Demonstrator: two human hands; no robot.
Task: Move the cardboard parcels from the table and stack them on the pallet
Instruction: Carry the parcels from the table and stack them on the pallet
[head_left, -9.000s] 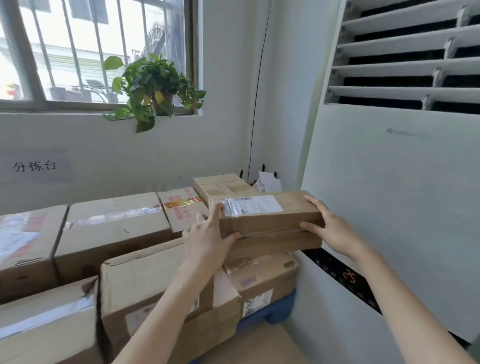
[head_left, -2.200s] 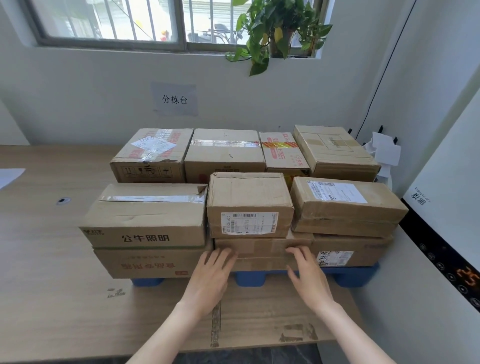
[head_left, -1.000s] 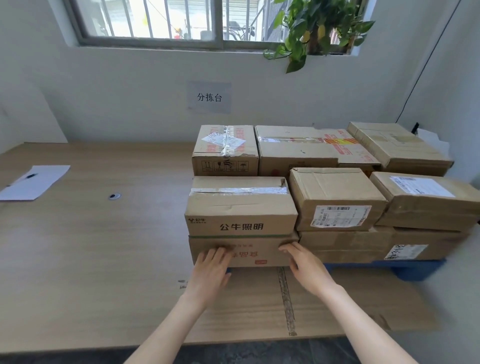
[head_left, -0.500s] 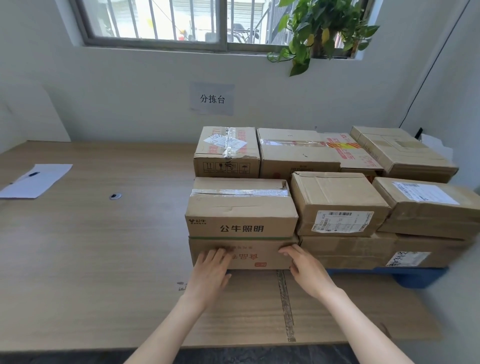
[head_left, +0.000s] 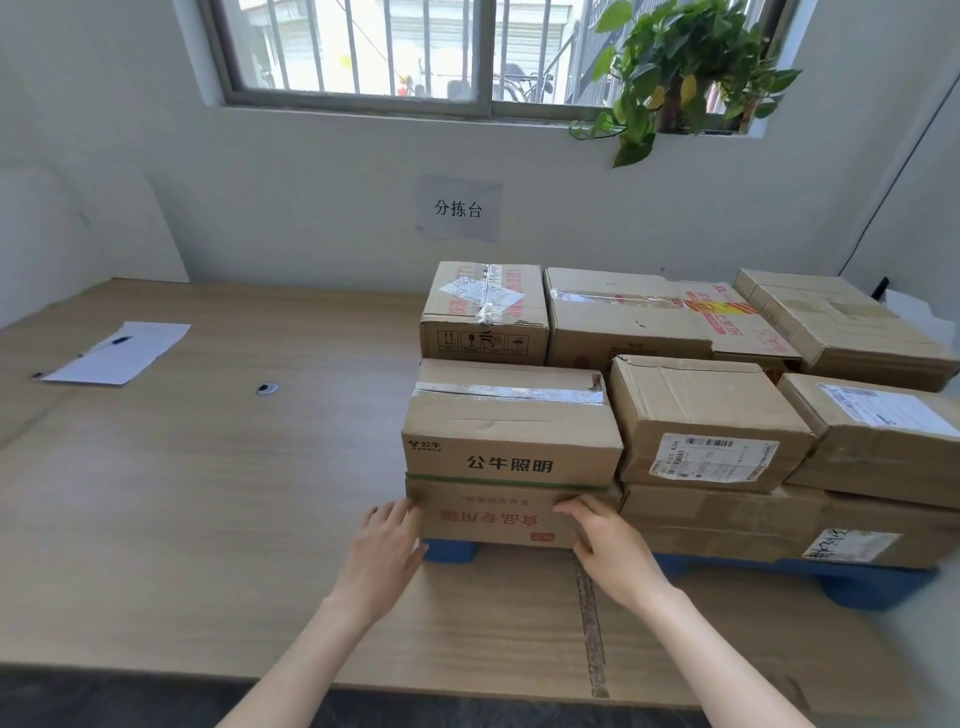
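Several cardboard parcels stand stacked in two layers on a blue pallet (head_left: 862, 584) at the right of the wooden table (head_left: 182, 493). The front-left bottom parcel (head_left: 488, 517) carries red print, and a parcel with black characters (head_left: 511, 441) lies on top of it. My left hand (head_left: 387, 545) lies flat against the bottom parcel's left front corner. My right hand (head_left: 605, 540) presses against its front face near the right end. Both hands have their fingers spread and grip nothing. More parcels (head_left: 706, 421) fill the pallet to the right and behind.
A white sheet with a pen (head_left: 119, 353) lies at the table's far left, and a small round cable hole (head_left: 267, 388) sits in the tabletop. A potted plant (head_left: 680, 67) hangs over the windowsill. A paper sign (head_left: 458, 208) is on the wall.
My hands have spread slightly: the left one slid to the bottom parcel's left corner, the right one stays on its front. The view has shifted a little left.
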